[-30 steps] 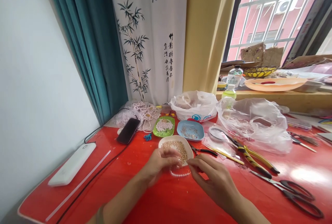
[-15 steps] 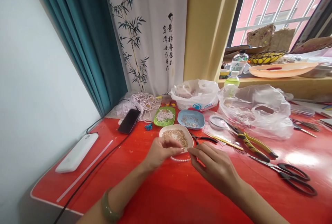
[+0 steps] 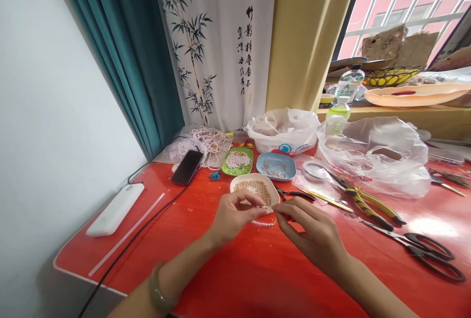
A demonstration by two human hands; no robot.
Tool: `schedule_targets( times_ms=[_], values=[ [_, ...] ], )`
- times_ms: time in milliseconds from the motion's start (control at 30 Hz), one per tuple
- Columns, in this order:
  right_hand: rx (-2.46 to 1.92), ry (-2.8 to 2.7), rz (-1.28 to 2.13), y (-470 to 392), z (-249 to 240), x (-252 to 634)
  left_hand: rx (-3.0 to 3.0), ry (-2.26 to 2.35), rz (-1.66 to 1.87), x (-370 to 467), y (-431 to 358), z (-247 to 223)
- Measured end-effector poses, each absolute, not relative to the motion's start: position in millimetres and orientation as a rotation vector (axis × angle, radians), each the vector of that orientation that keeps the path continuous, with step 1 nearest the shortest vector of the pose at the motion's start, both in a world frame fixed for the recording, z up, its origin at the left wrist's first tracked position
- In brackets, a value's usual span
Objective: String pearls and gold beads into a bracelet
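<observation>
My left hand [image 3: 234, 216] is closed in a pinch, its thumb and forefinger meeting at the near edge of a cream dish [image 3: 276, 195] of gold beads [image 3: 257, 189]. Opposite it, the fingers of my right hand [image 3: 312, 229] are pinched too, the fingertips a small gap away. Whatever either pinch holds is too small to make out. A short strand of white pearl beads [image 3: 263, 224] shows just below the fingertips. Behind the cream dish are a green dish [image 3: 228, 170] of pale beads and a blue dish [image 3: 262, 173] with small metal pieces.
Right of the dishes lie small black-handled pliers [image 3: 300, 195], gold tweezers [image 3: 331, 201], yellow-black pliers [image 3: 371, 205], scissors [image 3: 415, 247] and a tape roll [image 3: 314, 171]. Plastic bags [image 3: 375, 151] stand behind. A phone [image 3: 187, 167], white power bank [image 3: 116, 210] and black cable [image 3: 138, 239] lie left.
The whole view has shifted a little, so everything sits slightly farther right. Both hands keep their pinched pose by the cream dish, with little other movement.
</observation>
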State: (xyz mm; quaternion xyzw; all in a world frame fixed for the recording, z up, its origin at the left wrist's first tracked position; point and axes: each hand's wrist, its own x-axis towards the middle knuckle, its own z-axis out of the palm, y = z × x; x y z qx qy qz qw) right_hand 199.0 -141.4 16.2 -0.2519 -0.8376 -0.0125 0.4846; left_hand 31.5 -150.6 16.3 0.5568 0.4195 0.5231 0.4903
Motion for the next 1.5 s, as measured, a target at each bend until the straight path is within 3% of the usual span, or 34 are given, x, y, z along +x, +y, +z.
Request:
schedule_targets(
  times_ms=[333, 733, 1500],
  values=[
    [-0.589, -2.04, -0.05, -140.6, 12.7, 197.5, 1.442, 1.046, 1.3, 31.7, -151.7, 16.3],
    [-0.679, -2.034, 0.296, -141.2, 9.2, 193.8, 1.386, 0.966, 1.271, 30.8, -151.5, 12.3],
    [-0.593, -2.084, 0.02, -137.6, 14.0, 198.5, 1.44, 0.971, 1.319, 31.5, -149.7, 12.8]
  ],
)
